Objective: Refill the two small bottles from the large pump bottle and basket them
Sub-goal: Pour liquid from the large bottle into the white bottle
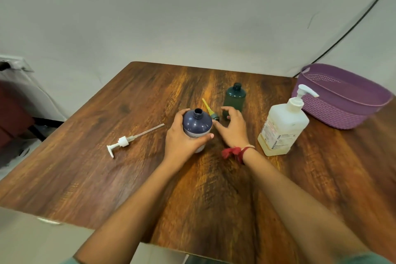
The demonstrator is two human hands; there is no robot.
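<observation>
On the tabletop [150, 92]: blue bottle [197, 123], uncapped, gripped by left hand [182, 138]; green bottle [234, 97], uncapped; right hand [232, 127] spread, holding nothing; pump bottle [282, 126] untouched; basket [334, 111] holds neither. Refilling seemingly unstarted.

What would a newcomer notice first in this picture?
First, the left hand grips an uncapped dark blue bottle at the middle of the wooden table, with the right hand open beside it. Next comes the purple basket at the far right edge, with the large pump bottle standing just left of it. A loose white pump lies to the left.
</observation>
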